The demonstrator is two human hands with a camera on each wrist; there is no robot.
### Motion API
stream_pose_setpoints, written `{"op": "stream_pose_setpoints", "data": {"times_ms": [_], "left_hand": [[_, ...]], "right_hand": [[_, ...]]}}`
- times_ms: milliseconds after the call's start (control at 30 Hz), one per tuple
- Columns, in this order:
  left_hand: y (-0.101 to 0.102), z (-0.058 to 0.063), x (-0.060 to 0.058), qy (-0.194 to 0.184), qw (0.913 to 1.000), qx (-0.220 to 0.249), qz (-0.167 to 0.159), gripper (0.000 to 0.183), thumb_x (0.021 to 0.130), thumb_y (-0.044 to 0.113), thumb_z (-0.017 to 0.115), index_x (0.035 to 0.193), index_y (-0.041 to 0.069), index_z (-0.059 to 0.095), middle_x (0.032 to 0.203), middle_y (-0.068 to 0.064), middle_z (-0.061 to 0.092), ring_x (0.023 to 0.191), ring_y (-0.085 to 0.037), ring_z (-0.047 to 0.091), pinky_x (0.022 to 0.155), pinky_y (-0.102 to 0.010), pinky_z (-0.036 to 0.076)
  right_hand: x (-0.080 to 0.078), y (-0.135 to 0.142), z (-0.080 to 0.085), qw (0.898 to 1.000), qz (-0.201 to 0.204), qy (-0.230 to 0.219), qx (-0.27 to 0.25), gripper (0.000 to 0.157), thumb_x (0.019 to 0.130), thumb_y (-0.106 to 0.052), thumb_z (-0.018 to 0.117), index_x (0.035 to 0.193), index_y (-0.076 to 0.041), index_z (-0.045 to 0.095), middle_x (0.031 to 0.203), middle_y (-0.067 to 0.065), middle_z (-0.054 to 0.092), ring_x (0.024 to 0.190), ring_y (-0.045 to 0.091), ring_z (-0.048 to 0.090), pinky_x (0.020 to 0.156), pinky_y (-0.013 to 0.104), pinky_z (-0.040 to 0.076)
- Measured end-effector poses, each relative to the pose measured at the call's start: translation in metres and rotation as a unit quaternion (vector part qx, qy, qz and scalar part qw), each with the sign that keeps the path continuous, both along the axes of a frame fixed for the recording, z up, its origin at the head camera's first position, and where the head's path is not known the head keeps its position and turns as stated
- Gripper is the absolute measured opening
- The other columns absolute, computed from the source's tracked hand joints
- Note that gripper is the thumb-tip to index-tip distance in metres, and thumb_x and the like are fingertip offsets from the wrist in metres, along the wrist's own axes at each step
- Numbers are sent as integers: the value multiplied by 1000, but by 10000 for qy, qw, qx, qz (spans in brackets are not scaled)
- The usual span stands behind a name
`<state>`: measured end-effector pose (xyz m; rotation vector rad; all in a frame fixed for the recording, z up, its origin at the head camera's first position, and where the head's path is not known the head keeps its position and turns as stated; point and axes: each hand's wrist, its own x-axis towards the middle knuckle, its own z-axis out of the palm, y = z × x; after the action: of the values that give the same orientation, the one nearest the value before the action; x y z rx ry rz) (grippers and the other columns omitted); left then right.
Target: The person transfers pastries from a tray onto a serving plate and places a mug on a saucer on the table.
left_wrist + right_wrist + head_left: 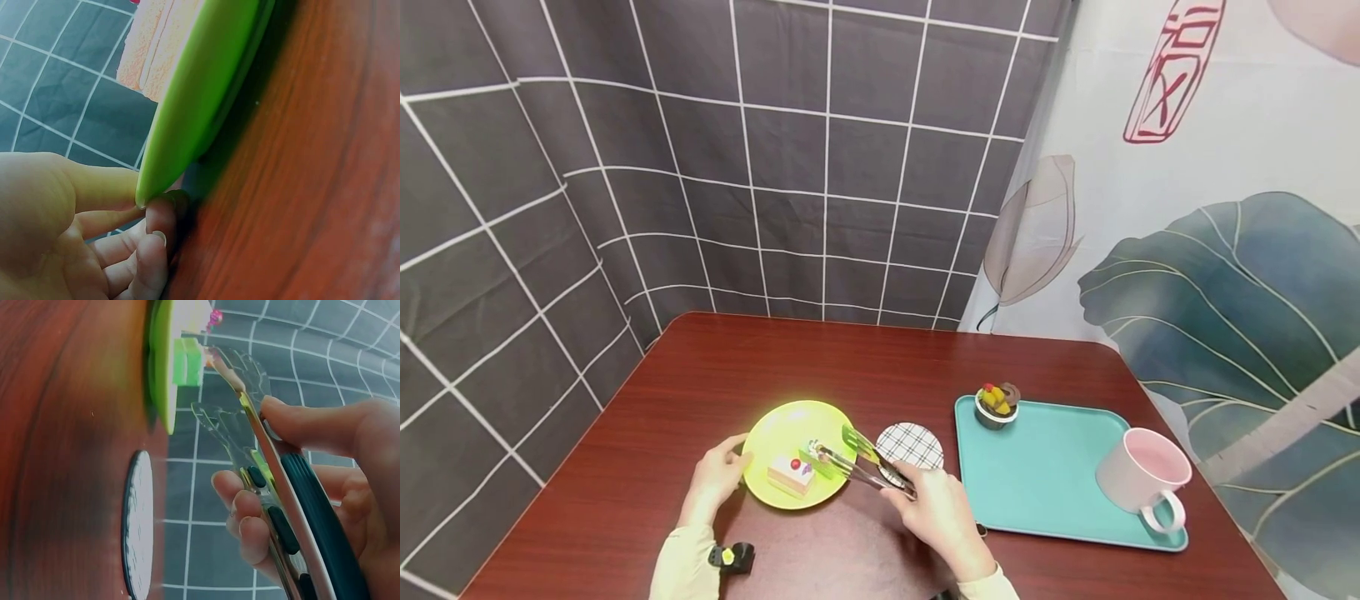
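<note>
My left hand (715,477) pinches the left rim of a yellow-green plate (775,427), thumb on top and fingers beneath. On the plate sit a pink-and-white cake slice (790,478) with a red cherry and, right beside it, a green cake piece (187,362). My right hand (942,515) grips a pair of tongs (269,450) with clear tips and dark green grips. The tongs' arms stand apart, reaching over the plate's right side. One tip overlaps the green piece in the head view, and nothing is clamped between the tips.
A round checked coaster (912,444) lies right of the plate, partly behind the tongs. Further right, a teal tray (1037,475) carries a small fruit-topped cupcake (997,407) at its back left corner and a pink mug (1138,471) at its right end. Gridded curtain (790,167) hangs behind the table.
</note>
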<state>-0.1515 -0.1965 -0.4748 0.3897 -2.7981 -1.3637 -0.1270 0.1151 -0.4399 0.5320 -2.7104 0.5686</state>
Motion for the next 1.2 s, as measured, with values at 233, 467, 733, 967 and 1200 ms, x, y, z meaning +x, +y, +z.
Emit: {"op": "stream_pose_setpoints", "data": {"times_ms": [233,467,733,967,1200], "left_hand": [[-1,-1,0,21,10000,-45,-36,43,92,14,56,132,-3,53,75,-9,61,56,-12,50,56,-28,41],[-1,-2,1,51,9999,-82,-78,43,92,14,56,131,-4,53,75,-10,62,56,-12,51,56,-28,42],[-1,-1,1,88,9999,-107,-82,43,92,14,56,131,-4,53,76,-10,64,56,-12,52,56,-28,42],[-1,1,1,90,9999,-104,-84,43,92,14,55,131,-5,53,76,-11,64,56,-12,52,57,-28,42],[1,2,1,97,9999,-86,-63,43,92,14,55,130,-5,53,76,-11,64,56,-12,51,56,-28,42]], "right_hand": [[-3,10,-1,9994,-151,122,-276,36,74,-32,79,104,-13,73,75,7,72,64,22,67,56,35,49],[-5,22,0,9973,-310,70,-660,38,74,-25,80,109,-14,68,72,5,69,61,17,61,56,33,45],[-10,40,-2,9907,-558,372,-1184,25,74,-18,81,71,-20,56,59,-10,45,55,-2,35,53,19,31],[-9,58,-1,9865,-920,-191,-1339,15,76,-25,80,79,-19,67,66,-9,56,59,3,44,58,24,39],[-10,73,2,9845,-1138,-358,-1284,9,91,-17,65,90,-11,72,73,0,65,67,13,57,63,32,46]]}}
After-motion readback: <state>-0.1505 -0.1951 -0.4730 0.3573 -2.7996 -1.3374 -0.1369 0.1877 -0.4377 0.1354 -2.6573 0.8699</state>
